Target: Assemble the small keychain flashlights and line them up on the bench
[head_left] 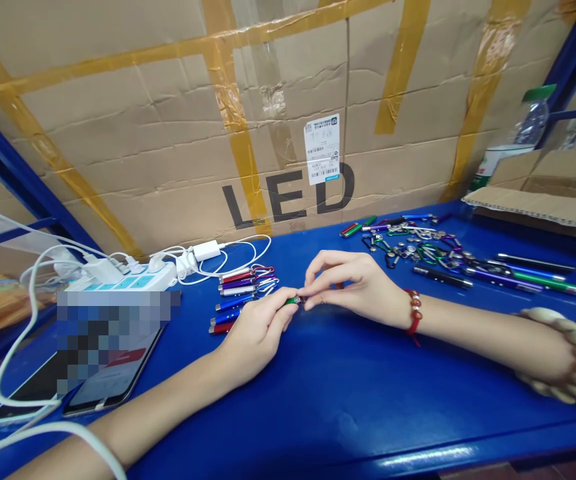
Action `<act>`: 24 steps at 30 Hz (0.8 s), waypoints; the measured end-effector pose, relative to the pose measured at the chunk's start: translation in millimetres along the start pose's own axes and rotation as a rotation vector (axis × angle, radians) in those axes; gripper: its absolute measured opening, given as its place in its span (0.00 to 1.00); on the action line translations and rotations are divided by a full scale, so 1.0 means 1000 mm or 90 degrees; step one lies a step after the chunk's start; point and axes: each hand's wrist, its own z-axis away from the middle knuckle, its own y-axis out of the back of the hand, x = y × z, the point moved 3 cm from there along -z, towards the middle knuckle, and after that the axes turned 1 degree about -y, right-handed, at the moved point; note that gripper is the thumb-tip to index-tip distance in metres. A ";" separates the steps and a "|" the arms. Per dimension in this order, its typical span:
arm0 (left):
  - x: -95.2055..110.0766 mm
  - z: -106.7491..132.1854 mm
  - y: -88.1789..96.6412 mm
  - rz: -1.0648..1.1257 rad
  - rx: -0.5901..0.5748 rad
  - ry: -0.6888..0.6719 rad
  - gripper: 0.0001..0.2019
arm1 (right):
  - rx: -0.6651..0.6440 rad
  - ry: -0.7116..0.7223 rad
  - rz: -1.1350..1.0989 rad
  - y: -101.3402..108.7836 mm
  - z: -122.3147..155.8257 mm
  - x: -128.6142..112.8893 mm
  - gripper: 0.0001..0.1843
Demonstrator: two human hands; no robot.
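Note:
My left hand is closed around a small green metal tube, probably a keychain flashlight; only its end shows past the fingers. At that end, the thumb and fingertips of my right hand are pinched together on a small part too hidden to name. Just beyond my left hand lie several small flashlights in a row: a blue one, a dark red one, and a white one. Small carabiner clips are at the ends of some of them.
A pile of coloured carabiner clips lies to the right, with several pen-like tubes around it. Phones, a power strip and white cables occupy the left. A large carton stands behind; an open box sits far right.

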 end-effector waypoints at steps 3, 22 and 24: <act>-0.001 0.000 0.001 -0.026 -0.002 -0.009 0.12 | -0.015 0.050 0.018 0.001 0.001 -0.001 0.04; 0.001 0.006 -0.003 -0.013 -0.074 -0.043 0.06 | -0.079 0.031 -0.053 -0.006 0.011 0.005 0.10; 0.001 0.006 -0.003 -0.027 -0.064 -0.068 0.05 | -0.078 0.016 -0.056 -0.007 0.011 0.004 0.10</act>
